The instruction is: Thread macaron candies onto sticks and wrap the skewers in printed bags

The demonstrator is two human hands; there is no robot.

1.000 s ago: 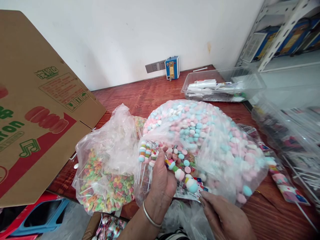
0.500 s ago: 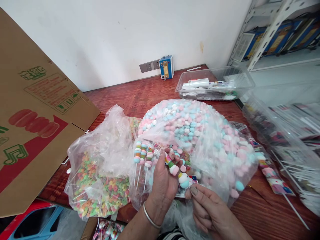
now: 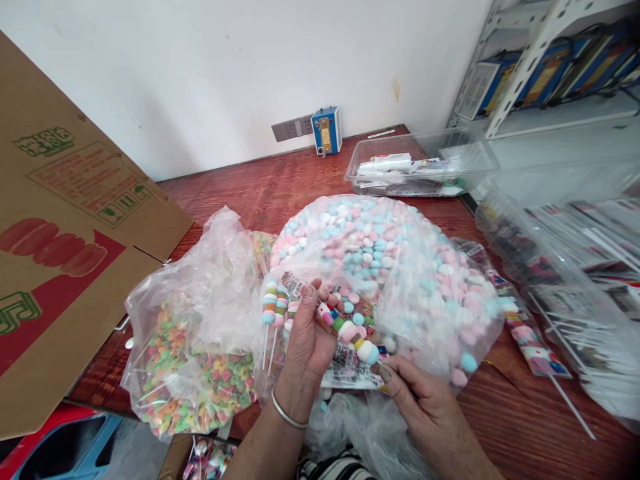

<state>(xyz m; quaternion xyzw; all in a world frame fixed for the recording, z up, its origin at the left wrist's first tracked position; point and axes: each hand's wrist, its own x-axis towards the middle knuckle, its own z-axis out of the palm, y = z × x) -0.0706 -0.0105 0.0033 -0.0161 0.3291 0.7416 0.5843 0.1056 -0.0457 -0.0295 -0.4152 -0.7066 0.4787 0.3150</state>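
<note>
My left hand (image 3: pixel 311 340) is closed around a small printed clear wrapper (image 3: pixel 294 285), whose end sticks out past the fingertips. A candy skewer (image 3: pixel 367 351) of pastel marshmallows and coloured gummy pieces runs from it, slanting down to the right. At its lower end, my right hand (image 3: pixel 420 397) pinches the stick between thumb and forefinger; the stick is mostly hidden. Several similar skewers (image 3: pixel 269 305) lie on plastic left of my left hand. Below the hands is a printed packet (image 3: pixel 347 363). Behind them spreads a big clear bag of pastel marshmallows (image 3: pixel 425 280).
Left stands a clear bag of gummy rings (image 3: pixel 200 383), beside a tall cardboard box (image 3: pixel 100 200). A wrapped skewer (image 3: pixel 537 347) lies on the right of the wooden table (image 3: pixel 225 181). Clear plastic trays (image 3: pixel 425 143) holding packaging and sticks stand behind and right. Crumpled plastic (image 3: pixel 370 427) hangs at the front.
The skewer has gone further up toward my left hand, and its marshmallows now line up with the wrapper. More of the wrapper's end shows above my left fingers. The view has shifted slightly right.
</note>
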